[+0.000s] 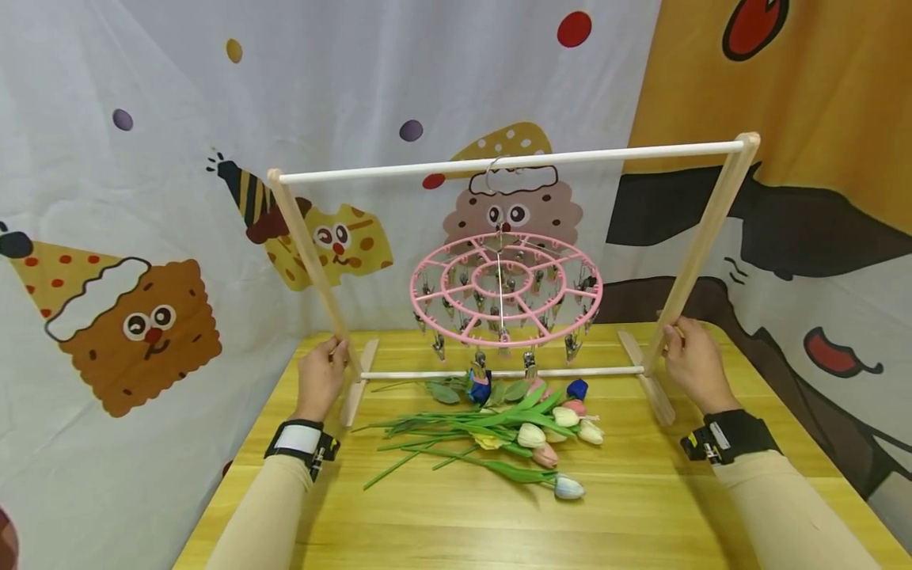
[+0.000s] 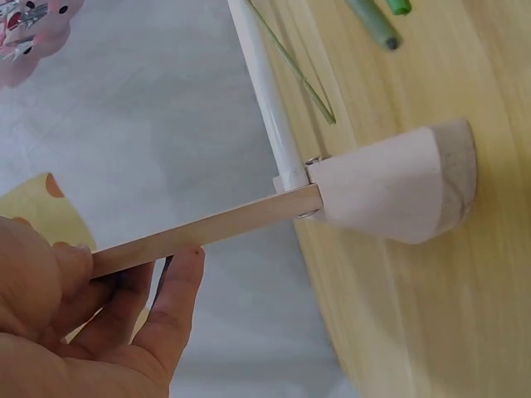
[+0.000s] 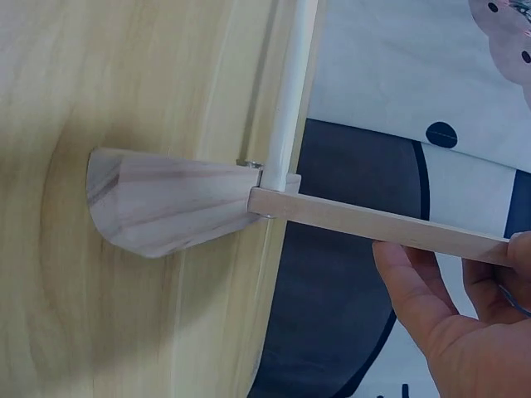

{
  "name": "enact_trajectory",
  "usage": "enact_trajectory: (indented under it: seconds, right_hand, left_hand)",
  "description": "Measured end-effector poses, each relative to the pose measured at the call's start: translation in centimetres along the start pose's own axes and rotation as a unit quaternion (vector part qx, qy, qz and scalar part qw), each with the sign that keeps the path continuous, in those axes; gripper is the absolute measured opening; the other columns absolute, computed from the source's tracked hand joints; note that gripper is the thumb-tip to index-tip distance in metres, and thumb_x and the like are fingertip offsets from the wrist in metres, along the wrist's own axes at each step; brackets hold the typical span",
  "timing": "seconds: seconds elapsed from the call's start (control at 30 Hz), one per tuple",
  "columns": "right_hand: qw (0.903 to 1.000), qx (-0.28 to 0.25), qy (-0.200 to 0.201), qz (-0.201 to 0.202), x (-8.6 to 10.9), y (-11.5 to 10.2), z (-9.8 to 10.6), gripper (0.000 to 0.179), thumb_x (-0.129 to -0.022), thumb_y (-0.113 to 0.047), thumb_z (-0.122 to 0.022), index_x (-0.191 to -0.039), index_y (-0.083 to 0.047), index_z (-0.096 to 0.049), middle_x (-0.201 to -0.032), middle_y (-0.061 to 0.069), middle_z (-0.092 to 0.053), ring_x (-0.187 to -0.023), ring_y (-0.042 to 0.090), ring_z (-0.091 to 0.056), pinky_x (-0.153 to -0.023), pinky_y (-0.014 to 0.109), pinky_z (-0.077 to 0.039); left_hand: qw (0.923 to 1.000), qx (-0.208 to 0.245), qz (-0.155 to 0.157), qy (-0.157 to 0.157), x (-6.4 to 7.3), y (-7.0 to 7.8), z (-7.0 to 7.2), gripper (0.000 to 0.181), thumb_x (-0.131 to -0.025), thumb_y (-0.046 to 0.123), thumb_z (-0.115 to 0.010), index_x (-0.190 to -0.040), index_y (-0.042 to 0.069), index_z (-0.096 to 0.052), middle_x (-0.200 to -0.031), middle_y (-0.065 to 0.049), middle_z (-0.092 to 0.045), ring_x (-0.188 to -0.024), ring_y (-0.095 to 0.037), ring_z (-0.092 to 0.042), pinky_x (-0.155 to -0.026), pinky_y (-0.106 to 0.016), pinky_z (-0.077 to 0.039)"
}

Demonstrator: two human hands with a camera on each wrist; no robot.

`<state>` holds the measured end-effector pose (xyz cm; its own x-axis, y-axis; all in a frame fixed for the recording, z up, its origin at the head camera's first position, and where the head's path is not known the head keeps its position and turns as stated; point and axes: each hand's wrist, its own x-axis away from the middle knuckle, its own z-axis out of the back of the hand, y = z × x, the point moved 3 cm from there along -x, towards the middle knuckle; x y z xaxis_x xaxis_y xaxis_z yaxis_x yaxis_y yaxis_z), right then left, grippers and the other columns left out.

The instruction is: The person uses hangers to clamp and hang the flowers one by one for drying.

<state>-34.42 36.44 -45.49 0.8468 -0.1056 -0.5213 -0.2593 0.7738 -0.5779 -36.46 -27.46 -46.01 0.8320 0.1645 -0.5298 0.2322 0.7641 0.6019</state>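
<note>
A wooden rack with white crossbars (image 1: 399,169) stands on the table. My left hand (image 1: 322,380) grips its left upright (image 1: 306,245) low down, just above the foot. On the other side, my right hand (image 1: 698,366) holds the right upright (image 1: 701,237) at a similar height. In the left wrist view, thumb and fingers pinch the flat wooden post (image 2: 216,228); the right wrist view shows the same hold on the other post (image 3: 373,222). From the top bar hangs a pink round clip hanger (image 1: 502,343) with metal clips.
Artificial tulips with green stems lie in a pile before the rack, among them a white tulip (image 1: 530,435) and a pale blue one (image 1: 568,487). A blue flower (image 1: 480,388) lies under the hanger. Behind the yellow wooden table (image 1: 427,530) hangs a cartoon-printed curtain (image 1: 321,79).
</note>
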Motion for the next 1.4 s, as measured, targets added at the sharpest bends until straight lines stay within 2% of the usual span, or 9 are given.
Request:
enact_trajectory:
  seconds: [0.27,0.5,0.7,0.9,1.17,1.4]
  right_hand:
    - [1.0000,0.008,-0.001,0.000,1.0,-0.3,0.2,0.040,-0.126,-0.007,-0.046,-0.156,0.013,-0.062,-0.138,0.043,-0.064,-0.120,0.069,-0.072,-0.095,0.080,-0.064]
    - [0.9998,0.019,-0.002,0.006,2.9,0.2,0.3,0.038,-0.125,-0.005,-0.048,-0.155,0.013,-0.063,-0.138,0.043,-0.064,-0.115,0.069,-0.073,-0.090,0.079,-0.065]
    - [0.9996,0.027,0.002,0.008,3.9,0.6,0.5,0.037,-0.124,-0.004,-0.048,-0.153,0.013,-0.064,-0.135,0.043,-0.065,-0.113,0.069,-0.074,-0.089,0.082,-0.063]
    - [0.9997,0.025,0.003,0.006,3.7,0.5,0.9,0.038,-0.125,-0.006,-0.047,-0.154,0.012,-0.064,-0.136,0.042,-0.065,-0.114,0.069,-0.074,-0.087,0.079,-0.065]
    - [0.9998,0.017,0.008,0.009,3.0,-0.3,1.5,0.035,-0.125,-0.006,-0.048,-0.151,0.011,-0.065,-0.137,0.038,-0.066,-0.112,0.066,-0.076,-0.083,0.068,-0.068]
    - [0.9999,0.007,0.008,0.013,3.3,-0.5,1.7,0.035,-0.124,-0.004,-0.050,-0.150,0.013,-0.065,-0.135,0.038,-0.067,-0.112,0.067,-0.076,-0.081,0.063,-0.069]
  left_hand:
    - [0.9997,-0.021,-0.006,-0.009,0.5,-0.3,0.3,0.030,-0.122,0.012,-0.061,-0.127,-0.012,-0.080,-0.107,-0.034,-0.084,-0.105,-0.055,-0.084,-0.091,-0.070,-0.070]
    - [0.9993,-0.030,0.007,-0.023,1.7,-0.5,0.3,0.030,-0.123,0.012,-0.061,-0.125,-0.011,-0.080,-0.108,-0.033,-0.084,-0.104,-0.054,-0.084,-0.089,-0.068,-0.071]
    - [0.9994,-0.026,0.002,-0.022,2.6,-0.3,0.0,0.027,-0.122,0.011,-0.063,-0.119,-0.009,-0.080,-0.104,-0.032,-0.085,-0.099,-0.053,-0.083,-0.085,-0.068,-0.071]
    - [0.9996,-0.007,0.005,-0.027,2.5,-0.1,0.2,0.030,-0.123,0.013,-0.060,-0.127,-0.011,-0.079,-0.113,-0.035,-0.084,-0.104,-0.054,-0.084,-0.088,-0.067,-0.072]
    - [0.9995,-0.011,0.009,-0.029,2.3,0.1,1.1,0.031,-0.123,0.014,-0.060,-0.127,-0.009,-0.080,-0.114,-0.033,-0.085,-0.106,-0.053,-0.084,-0.091,-0.068,-0.071]
    - [0.9995,-0.006,0.004,-0.032,2.6,0.1,1.8,0.034,-0.124,0.016,-0.059,-0.131,-0.010,-0.080,-0.119,-0.034,-0.084,-0.109,-0.053,-0.085,-0.092,-0.066,-0.072]
